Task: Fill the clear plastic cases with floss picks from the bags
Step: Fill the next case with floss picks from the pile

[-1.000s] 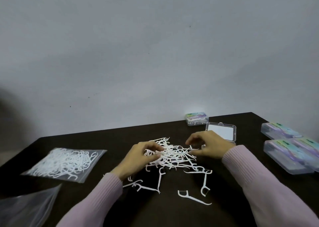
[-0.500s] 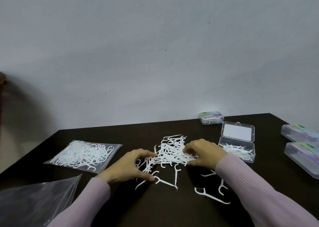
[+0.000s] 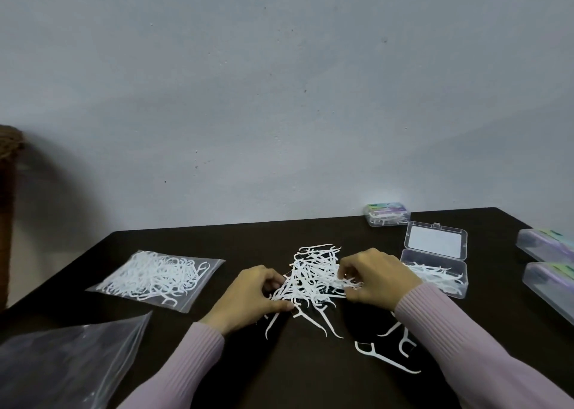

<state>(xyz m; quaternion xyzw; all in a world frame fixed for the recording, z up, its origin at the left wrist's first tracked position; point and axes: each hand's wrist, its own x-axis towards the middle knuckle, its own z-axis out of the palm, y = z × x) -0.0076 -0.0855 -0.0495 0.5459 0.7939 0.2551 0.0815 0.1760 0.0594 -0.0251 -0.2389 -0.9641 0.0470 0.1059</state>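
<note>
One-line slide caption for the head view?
Both hands gather loose floss picks beside an open case.

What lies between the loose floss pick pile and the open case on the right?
Nothing visible blocks it. The right hand sits between the floss pick pile and the open case, whose lid is up; only bare table lies along that path.
</note>
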